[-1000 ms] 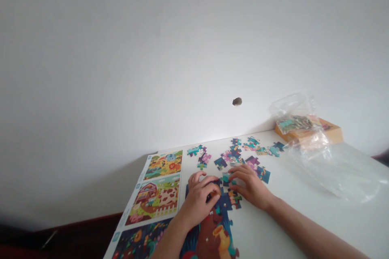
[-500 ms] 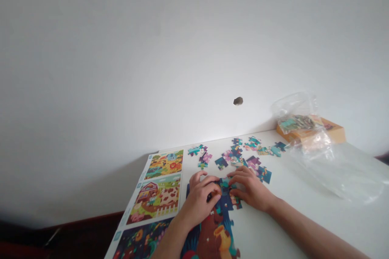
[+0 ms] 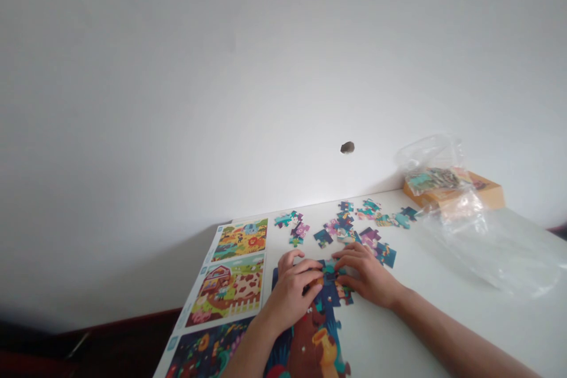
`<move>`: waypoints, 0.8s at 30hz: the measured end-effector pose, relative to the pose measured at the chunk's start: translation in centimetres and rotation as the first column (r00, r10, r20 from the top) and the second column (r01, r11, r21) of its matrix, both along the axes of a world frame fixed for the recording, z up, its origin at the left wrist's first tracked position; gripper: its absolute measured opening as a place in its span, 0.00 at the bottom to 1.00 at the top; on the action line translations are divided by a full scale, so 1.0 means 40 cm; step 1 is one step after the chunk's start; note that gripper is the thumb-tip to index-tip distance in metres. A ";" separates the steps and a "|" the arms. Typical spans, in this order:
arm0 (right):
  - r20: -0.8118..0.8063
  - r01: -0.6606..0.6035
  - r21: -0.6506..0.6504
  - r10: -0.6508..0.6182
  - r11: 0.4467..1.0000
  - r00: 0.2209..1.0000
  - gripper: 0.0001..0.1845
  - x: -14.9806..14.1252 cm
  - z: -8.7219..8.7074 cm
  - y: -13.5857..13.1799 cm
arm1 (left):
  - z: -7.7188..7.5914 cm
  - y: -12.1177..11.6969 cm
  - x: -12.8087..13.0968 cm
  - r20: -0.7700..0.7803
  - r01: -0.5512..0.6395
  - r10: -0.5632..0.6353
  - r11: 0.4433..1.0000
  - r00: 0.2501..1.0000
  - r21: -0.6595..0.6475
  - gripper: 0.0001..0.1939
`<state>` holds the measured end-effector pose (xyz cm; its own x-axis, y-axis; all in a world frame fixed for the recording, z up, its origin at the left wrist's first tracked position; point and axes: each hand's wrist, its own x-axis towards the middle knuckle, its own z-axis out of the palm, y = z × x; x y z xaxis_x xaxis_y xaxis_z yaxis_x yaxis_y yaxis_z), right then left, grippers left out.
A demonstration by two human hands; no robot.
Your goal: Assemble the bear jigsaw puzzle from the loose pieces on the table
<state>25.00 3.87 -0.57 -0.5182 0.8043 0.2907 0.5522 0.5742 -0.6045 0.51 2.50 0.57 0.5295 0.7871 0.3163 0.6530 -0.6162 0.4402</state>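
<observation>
Puzzle piece [image 3: 330,270] pressed by both hands on white table [image 3: 443,319].

Cardboard puzzle pieces [image 3: 342,225] – printed, slight sheen. White table [image 3: 443,313] – smooth, matt. Clear plastic bag [image 3: 491,245], glossy, crinkled. Paper picture sheet [image 3: 230,283], glossy print. Wooden box [image 3: 485,192].

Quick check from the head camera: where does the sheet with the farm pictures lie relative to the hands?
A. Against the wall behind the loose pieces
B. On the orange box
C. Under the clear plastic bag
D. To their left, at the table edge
D: the picture sheet lies left of the left hand and right hand, along the table edge.
</observation>
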 end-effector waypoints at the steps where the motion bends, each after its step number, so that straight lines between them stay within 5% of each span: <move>1: -0.004 0.001 0.000 -0.001 1.000 1.000 0.09 0.000 0.000 0.000 | 0.000 0.000 0.000 0.002 0.004 -0.004 1.000 1.000 0.002 0.11; 15: 0.000 0.027 0.000 -0.027 1.000 1.000 0.09 -0.001 -0.007 0.001 | 0.008 -0.002 0.003 0.015 -0.005 0.004 0.998 1.000 0.057 0.12; 24: -0.092 0.151 0.014 -0.149 0.988 0.985 0.11 0.006 -0.039 0.018 | 0.011 -0.005 0.004 0.008 -0.005 0.005 1.000 1.000 0.010 0.10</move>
